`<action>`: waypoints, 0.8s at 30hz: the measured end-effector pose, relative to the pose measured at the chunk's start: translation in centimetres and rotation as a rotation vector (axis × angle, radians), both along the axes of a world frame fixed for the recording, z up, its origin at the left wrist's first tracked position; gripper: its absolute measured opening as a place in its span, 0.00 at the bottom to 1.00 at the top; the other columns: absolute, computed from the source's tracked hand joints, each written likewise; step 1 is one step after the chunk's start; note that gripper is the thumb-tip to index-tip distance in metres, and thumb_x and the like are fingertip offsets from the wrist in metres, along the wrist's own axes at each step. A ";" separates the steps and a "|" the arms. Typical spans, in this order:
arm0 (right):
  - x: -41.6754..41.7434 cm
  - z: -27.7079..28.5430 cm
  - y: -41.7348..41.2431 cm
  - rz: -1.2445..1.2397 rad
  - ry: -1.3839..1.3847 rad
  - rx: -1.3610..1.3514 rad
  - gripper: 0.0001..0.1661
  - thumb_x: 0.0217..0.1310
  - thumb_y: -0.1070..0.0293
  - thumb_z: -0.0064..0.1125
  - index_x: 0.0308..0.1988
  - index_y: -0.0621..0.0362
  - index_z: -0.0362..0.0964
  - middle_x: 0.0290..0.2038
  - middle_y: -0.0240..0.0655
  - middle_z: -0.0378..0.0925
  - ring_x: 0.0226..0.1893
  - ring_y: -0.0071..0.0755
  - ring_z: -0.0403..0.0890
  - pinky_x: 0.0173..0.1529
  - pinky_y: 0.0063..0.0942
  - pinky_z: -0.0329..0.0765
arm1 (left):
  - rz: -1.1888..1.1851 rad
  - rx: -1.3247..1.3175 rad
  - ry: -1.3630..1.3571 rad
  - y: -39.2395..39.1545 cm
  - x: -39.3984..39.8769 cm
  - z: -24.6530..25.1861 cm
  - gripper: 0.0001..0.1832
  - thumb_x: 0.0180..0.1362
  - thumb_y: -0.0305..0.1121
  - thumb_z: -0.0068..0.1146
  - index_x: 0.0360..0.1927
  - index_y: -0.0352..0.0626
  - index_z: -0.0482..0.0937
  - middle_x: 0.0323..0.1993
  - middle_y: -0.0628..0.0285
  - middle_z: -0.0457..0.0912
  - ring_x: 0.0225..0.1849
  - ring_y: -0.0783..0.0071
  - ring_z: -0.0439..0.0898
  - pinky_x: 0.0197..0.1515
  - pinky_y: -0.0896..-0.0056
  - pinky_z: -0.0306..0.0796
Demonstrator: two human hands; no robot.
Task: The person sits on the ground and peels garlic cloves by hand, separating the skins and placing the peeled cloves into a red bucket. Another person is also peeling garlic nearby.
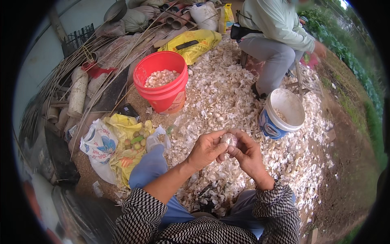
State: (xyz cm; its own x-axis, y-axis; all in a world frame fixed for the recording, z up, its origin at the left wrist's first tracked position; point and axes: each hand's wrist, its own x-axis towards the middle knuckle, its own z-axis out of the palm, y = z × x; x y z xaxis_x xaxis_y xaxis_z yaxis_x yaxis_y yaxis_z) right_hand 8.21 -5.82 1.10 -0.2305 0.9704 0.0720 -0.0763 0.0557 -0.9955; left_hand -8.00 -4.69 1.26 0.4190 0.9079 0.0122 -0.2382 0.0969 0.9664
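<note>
A whitish-purple garlic bulb (229, 140) is held up between both hands, over a floor strewn with garlic skins (219, 100). My left hand (207, 149) pinches it from the left with thumb and fingers. From the other side my right hand (249, 152) grips the same bulb, thumb below and fingers curled over the top. Part of the bulb is hidden by the fingers. Ahead and to the left stands a red plastic bucket (161, 99) with garlic cloves (161, 78) inside. To the right a blue-and-white bucket (268, 123) leans, with some pale cloves low inside.
Another person (274, 39) sits on a stool at the upper right. Yellow plastic bags (122, 164) with several round fruits (137, 145) lie by my left knee. Bamboo poles (91, 103), pipes (179, 23) and sacks (134, 19) crowd the left wall. Green plants (344, 52) grow at right.
</note>
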 end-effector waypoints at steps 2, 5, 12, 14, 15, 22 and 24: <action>-0.1 -0.4 0.0 0.018 -0.132 0.107 0.25 0.52 0.80 0.55 0.52 0.62 0.63 0.43 0.36 0.71 0.34 0.22 0.73 0.36 0.19 0.73 | 0.003 0.066 0.096 -0.2 0.1 0.0 0.20 0.57 0.26 0.49 0.53 0.33 0.66 0.23 0.66 0.76 0.19 0.88 0.69 0.20 0.87 0.64; -0.2 0.2 -0.3 0.030 -0.039 -0.035 0.25 0.51 0.80 0.55 0.51 0.61 0.64 0.41 0.34 0.72 0.34 0.21 0.73 0.35 0.19 0.73 | -0.020 0.075 0.048 -0.5 -0.1 0.2 0.19 0.56 0.26 0.48 0.52 0.33 0.67 0.22 0.67 0.76 0.18 0.90 0.67 0.18 0.89 0.60; 0.3 0.5 -0.3 0.083 0.258 -0.222 0.23 0.54 0.79 0.54 0.51 0.63 0.64 0.36 0.35 0.74 0.29 0.22 0.73 0.31 0.19 0.73 | 0.013 0.056 -0.002 -0.7 0.6 1.3 0.24 0.50 0.17 0.43 0.55 0.29 0.65 0.23 0.64 0.76 0.16 0.88 0.68 0.17 0.87 0.63; 0.4 0.8 -0.2 0.098 0.305 -0.265 0.22 0.55 0.78 0.53 0.51 0.63 0.63 0.35 0.35 0.74 0.28 0.23 0.73 0.31 0.20 0.73 | 0.059 0.111 -0.010 -0.8 0.8 1.1 0.24 0.49 0.16 0.42 0.53 0.30 0.66 0.22 0.64 0.76 0.16 0.88 0.68 0.16 0.87 0.62; 0.4 0.9 -0.1 0.097 0.338 -0.287 0.22 0.55 0.77 0.53 0.51 0.64 0.63 0.35 0.35 0.74 0.28 0.23 0.73 0.32 0.20 0.73 | 0.072 0.072 0.005 -0.8 0.8 0.9 0.24 0.49 0.16 0.42 0.53 0.30 0.66 0.21 0.63 0.76 0.15 0.87 0.69 0.16 0.87 0.62; 0.6 1.0 0.2 0.034 0.341 -0.316 0.24 0.55 0.78 0.52 0.53 0.62 0.61 0.36 0.34 0.74 0.31 0.24 0.74 0.34 0.21 0.73 | 0.107 -0.155 -0.066 0.4 -0.3 -0.3 0.21 0.55 0.25 0.48 0.53 0.33 0.67 0.20 0.63 0.75 0.14 0.84 0.71 0.16 0.85 0.66; 0.3 0.8 0.1 0.001 0.251 -0.208 0.24 0.54 0.80 0.52 0.53 0.63 0.61 0.36 0.34 0.73 0.32 0.24 0.73 0.34 0.21 0.73 | -0.014 -0.219 -0.111 0.1 -0.3 0.4 0.23 0.58 0.32 0.51 0.55 0.33 0.65 0.20 0.64 0.75 0.16 0.84 0.71 0.17 0.86 0.67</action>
State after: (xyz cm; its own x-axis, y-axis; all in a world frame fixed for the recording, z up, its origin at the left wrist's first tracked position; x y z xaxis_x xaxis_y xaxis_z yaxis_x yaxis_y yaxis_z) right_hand 8.51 -5.73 1.90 -0.2317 0.9700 -0.0734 -0.3211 -0.1475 -0.9355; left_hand -8.26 -4.57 1.65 0.4383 0.8882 -0.1379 -0.3391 0.3055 0.8897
